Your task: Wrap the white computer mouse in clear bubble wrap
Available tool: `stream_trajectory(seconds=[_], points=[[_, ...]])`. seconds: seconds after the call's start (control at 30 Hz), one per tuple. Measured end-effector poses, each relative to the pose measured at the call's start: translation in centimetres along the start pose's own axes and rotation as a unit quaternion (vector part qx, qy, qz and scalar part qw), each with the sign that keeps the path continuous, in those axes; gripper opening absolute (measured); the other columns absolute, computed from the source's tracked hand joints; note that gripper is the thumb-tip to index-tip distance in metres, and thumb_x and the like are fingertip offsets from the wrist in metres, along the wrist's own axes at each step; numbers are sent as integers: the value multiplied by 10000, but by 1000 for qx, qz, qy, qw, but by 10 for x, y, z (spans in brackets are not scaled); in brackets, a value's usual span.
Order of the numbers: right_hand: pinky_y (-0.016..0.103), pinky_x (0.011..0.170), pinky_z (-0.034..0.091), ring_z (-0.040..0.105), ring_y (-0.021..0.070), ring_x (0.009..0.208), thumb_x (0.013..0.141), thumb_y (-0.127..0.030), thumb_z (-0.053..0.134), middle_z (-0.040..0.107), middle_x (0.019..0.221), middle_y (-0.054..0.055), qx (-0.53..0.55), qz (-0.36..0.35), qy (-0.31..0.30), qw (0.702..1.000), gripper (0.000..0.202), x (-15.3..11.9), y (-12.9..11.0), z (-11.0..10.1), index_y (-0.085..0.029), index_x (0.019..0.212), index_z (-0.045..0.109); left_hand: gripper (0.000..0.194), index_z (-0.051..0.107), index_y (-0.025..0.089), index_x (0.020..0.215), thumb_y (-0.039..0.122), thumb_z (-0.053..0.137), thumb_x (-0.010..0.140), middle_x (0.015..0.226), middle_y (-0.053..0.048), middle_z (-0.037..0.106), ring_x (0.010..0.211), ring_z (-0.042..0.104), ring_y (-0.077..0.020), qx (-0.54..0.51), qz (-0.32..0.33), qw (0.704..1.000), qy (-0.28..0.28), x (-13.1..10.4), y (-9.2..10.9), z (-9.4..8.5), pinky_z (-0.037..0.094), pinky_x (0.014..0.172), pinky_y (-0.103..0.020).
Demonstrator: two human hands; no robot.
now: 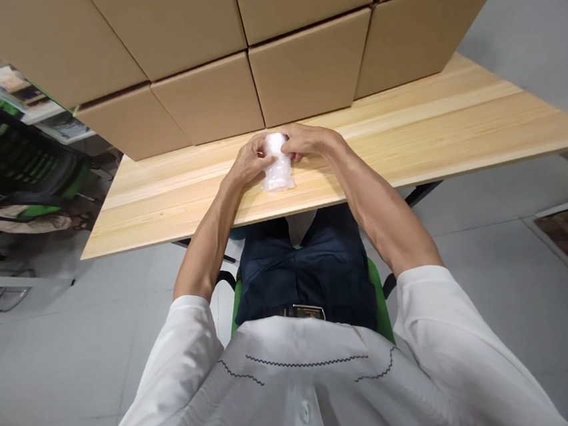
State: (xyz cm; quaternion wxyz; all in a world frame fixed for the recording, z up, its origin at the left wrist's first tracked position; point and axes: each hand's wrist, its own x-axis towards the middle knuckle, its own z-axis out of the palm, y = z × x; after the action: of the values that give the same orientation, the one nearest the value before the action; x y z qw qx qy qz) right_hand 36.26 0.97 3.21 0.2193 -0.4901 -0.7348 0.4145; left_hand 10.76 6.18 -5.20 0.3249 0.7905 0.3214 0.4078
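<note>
A small bundle of bubble wrap (pixel 278 168), whitish and see-through, lies on the wooden table between my two hands. What may be inside it I cannot make out. My left hand (pixel 252 158) grips its left side, the thumb pressed on top. From the right, my right hand (pixel 304 140) holds the far end, with the thumb on the wrap and the other fingers curled behind and partly hidden. The near end of the bundle is flattened and sticks out toward the table's front edge.
Stacked cardboard boxes (pixel 208 104) form a wall just beyond my hands. The light wooden table (pixel 436 124) stretches to both sides. A black and green mesh chair (pixel 0 140) stands at the left, near white shelving. Part of a green seat (pixel 380 304) shows under me.
</note>
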Motion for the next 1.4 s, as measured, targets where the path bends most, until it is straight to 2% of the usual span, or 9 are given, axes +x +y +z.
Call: stream_trajectory(seconds=[0.1, 0.3, 0.47, 0.63, 0.8, 0.9, 1.1, 1.3, 1.4], points=[[352, 796, 681, 777, 253, 831, 869, -160, 934, 798, 868, 38, -1, 0, 5, 1000, 241, -2, -2, 2, -254, 1009, 762, 449, 622, 249, 845, 361, 1053, 784, 1235, -112, 875, 1028, 753, -247, -21, -21, 999, -11, 2, -4, 0, 610, 869, -373], [300, 767, 667, 769, 229, 844, 841, -137, 920, 793, 880, 27, 6, 7, 11, 1000, 254, -5, -6, 5, -256, 971, 737, 463, 584, 255, 831, 377, 1027, 768, 1348, -129, 856, 1092, 765, -278, -17, -15, 1000, -13, 3, -8, 2, 607, 918, -417], [332, 790, 685, 789, 260, 882, 832, -164, 944, 796, 881, 48, 17, 7, 16, 1000, 276, -3, -1, 4, -260, 918, 700, 544, 543, 258, 828, 396, 1066, 769, 1240, -106, 825, 1058, 756, -269, -40, -26, 999, 0, 0, -6, 3, 598, 899, -403], [345, 787, 682, 761, 256, 867, 866, -236, 961, 783, 855, 55, 38, -8, 29, 999, 255, -1, 8, 6, -260, 904, 710, 596, 533, 272, 856, 422, 1098, 737, 1100, -57, 768, 960, 700, -223, -75, -63, 995, 11, -1, 3, 6, 528, 834, -368], [341, 823, 680, 754, 240, 872, 873, -172, 901, 787, 868, 40, 55, 0, 42, 998, 179, -2, 11, 9, -251, 919, 747, 545, 569, 259, 860, 346, 1085, 708, 1145, -61, 827, 997, 716, -212, -99, -84, 991, 20, -2, 7, 6, 540, 839, -331], [348, 844, 686, 757, 245, 876, 863, -148, 879, 790, 859, 33, 60, -4, 42, 997, 168, -2, 10, 10, -250, 924, 761, 532, 577, 259, 850, 331, 1084, 706, 1103, -52, 819, 990, 708, -205, -100, -93, 990, 29, -2, 7, 6, 547, 843, -318], [328, 815, 656, 738, 224, 828, 835, -89, 826, 756, 809, 22, 52, 3, 44, 998, 177, -3, 9, 10, -243, 856, 741, 580, 578, 261, 852, 403, 1114, 682, 1054, -33, 772, 932, 658, -183, -95, -90, 991, 25, -1, 5, 3, 514, 814, -310], [347, 841, 691, 754, 257, 862, 839, -181, 887, 750, 772, 21, 36, -12, 32, 999, 189, -4, 9, 7, -267, 823, 719, 615, 583, 272, 850, 498, 1132, 690, 942, 0, 692, 872, 595, -185, -72, -82, 994, 17, -2, 5, 1, 476, 791, -327], [350, 871, 682, 749, 247, 853, 850, -177, 878, 745, 784, 19, 37, -13, 28, 999, 176, -6, 9, 7, -259, 827, 724, 626, 586, 272, 832, 546, 1124, 668, 894, 8, 656, 840, 560, -180, -72, -76, 994, 21, -3, 5, 1, 449, 782, -331]])
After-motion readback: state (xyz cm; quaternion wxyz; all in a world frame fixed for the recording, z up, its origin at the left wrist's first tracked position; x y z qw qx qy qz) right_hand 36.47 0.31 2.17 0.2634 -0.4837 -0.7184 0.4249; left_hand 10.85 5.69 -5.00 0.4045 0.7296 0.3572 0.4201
